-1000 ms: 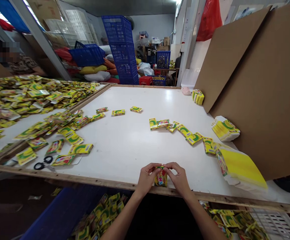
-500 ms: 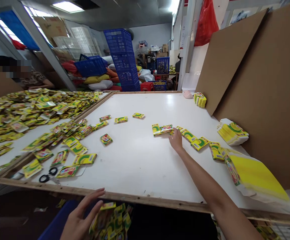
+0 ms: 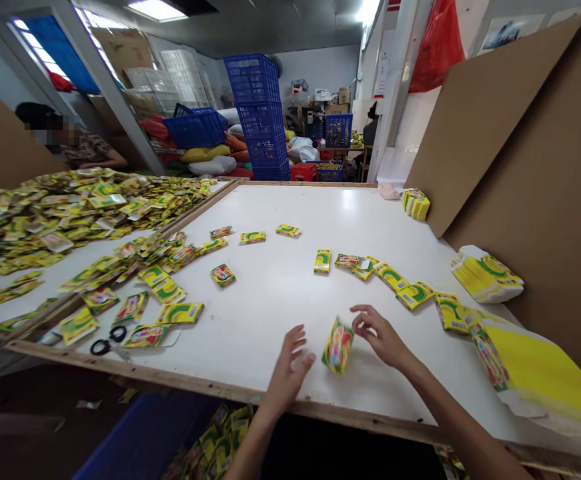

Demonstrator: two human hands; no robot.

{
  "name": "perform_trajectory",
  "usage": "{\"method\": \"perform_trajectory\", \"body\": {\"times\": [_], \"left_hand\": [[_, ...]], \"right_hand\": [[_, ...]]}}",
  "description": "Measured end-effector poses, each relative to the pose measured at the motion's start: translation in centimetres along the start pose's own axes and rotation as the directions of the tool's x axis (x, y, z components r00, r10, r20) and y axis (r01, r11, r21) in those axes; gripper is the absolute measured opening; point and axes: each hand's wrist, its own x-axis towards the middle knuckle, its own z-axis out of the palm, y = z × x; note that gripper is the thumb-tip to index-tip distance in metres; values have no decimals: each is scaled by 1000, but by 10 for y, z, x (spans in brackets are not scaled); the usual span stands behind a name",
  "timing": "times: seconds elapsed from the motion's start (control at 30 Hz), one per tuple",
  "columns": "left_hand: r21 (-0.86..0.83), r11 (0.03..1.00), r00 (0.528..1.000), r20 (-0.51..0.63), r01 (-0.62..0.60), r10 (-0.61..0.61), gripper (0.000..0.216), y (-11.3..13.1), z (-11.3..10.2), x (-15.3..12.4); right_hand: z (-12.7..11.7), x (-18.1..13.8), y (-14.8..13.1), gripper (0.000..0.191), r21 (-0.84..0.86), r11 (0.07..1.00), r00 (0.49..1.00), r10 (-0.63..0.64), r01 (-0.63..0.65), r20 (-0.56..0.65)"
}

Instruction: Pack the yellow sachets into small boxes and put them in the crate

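Observation:
A small yellow-and-green printed carton [image 3: 339,345] is tilted and slightly blurred above the near part of the white table. At its upper right edge, my right hand [image 3: 381,337] has its fingers curled in on the carton. My left hand [image 3: 287,370] is open to the left of this carton, fingers apart and turned toward it, with a gap between. Beyond my hands, a line of similar cartons [image 3: 391,277] curves off to the right. A single carton [image 3: 322,261] lies flat at the line's left end.
Loose cartons [image 3: 180,313] and black-handled scissors [image 3: 109,340] lie at left, near a large carton heap [image 3: 95,207]. Stacked yellow card [image 3: 545,360] stands at right beside leaning cardboard [image 3: 530,167]. A wooden rim [image 3: 210,389] edges the table [image 3: 270,307]. Another person [image 3: 90,147] sits far left.
My right hand has come back from the carton line toward me, bringing a carton. My left hand has moved up and right from the table's edge to beside it. The view has shifted slightly.

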Motion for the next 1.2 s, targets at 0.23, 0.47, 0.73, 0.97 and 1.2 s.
{"method": "perform_trajectory", "body": {"times": [0.23,0.47,0.73,0.97,1.2], "left_hand": [[-244,961,945,323,131,-47,47,-11,68,-4],[-75,997,962,274,16,6,33,-1,73,-8],[-150,987,957,277,-51,91,16,7,81,-6],[-222,975,962,261,-26,85,30,4,83,-9],[-29,988,965,210,-151,154,17,15,83,-12]], "right_hand": [[9,-61,-2,17,186,973,983,158,-139,-92],[25,-85,-2,23,364,907,953,276,-214,-127],[22,-79,-7,23,213,963,952,210,-162,-223],[25,-86,-9,23,175,976,942,177,-131,-286],[25,-87,-19,20,84,993,941,103,-80,-323]]}}
